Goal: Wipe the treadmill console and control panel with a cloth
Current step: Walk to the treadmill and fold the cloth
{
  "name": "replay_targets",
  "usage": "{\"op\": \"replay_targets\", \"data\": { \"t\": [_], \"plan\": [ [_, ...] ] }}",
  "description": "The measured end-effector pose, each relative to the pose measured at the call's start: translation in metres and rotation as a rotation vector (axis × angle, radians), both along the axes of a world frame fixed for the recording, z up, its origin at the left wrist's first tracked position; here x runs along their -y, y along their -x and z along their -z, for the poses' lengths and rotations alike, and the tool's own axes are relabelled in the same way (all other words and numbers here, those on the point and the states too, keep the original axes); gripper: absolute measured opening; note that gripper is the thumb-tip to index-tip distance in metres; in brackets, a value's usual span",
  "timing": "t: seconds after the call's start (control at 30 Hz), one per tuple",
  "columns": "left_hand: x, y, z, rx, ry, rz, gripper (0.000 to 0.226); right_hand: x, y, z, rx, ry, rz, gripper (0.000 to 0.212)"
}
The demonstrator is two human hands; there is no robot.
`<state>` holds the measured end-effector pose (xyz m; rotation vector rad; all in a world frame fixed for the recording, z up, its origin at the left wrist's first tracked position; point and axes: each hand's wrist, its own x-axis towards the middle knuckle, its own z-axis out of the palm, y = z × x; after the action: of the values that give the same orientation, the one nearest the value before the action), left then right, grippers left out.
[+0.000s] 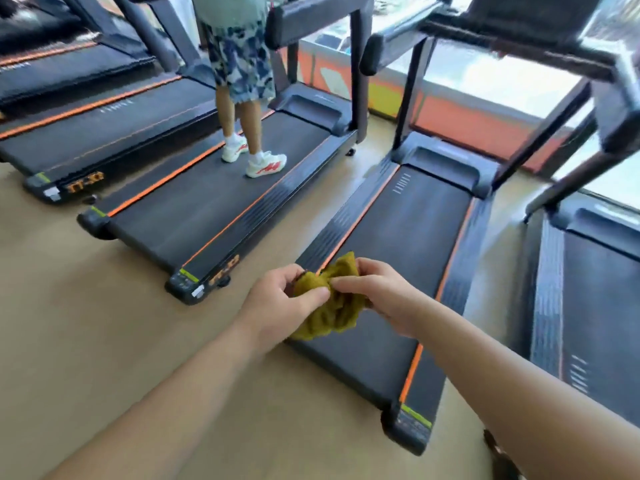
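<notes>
Both hands, left hand [277, 303] and right hand [381, 299], pinch a crumpled cloth [334, 306] over the treadmill's [398, 244] left edge; bare floor [86, 289] lies open beside it.

Both hands [277, 303] [381, 296] forward, fingers [311, 293] pinched.

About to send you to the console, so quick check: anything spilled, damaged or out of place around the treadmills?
Nothing stands out. The black treadmill with orange stripes ahead sits straight and bare; the tan floor shows no spill. Both hands, left hand and right hand, hold the crumpled mustard-yellow cloth. A person in white sneakers occupies the neighbouring treadmill.
</notes>
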<state>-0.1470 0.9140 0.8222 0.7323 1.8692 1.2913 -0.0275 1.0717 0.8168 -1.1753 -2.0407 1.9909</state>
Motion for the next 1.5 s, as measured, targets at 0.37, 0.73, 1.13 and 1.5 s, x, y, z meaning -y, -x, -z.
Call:
{"op": "replay_targets", "data": {
  "t": [0.37,0.73,1.13,1.5],
  "plan": [
    [-0.278,0.086,-0.026,0.149,-0.170,0.245,0.016,-0.233,0.043,-0.016,0.103,-0.384,0.552,0.031],
    [-0.521,0.095,-0.059,-0.638,-0.485,0.681,0.019,-0.419,0.063,-0.077,-0.223,-0.169,0.756,0.024],
    [-0.814,0.044,-0.142,0.406,-0.123,0.327,0.043,-0.719,0.028,-0.205,-0.161,-0.513,0.401,0.012],
    [-1.029,0.115,-0.285,0.698,-0.052,0.186,0.062,-0.954,0.117,-0.332,-0.107,-0.425,0.434,0.015]
  ]
}}
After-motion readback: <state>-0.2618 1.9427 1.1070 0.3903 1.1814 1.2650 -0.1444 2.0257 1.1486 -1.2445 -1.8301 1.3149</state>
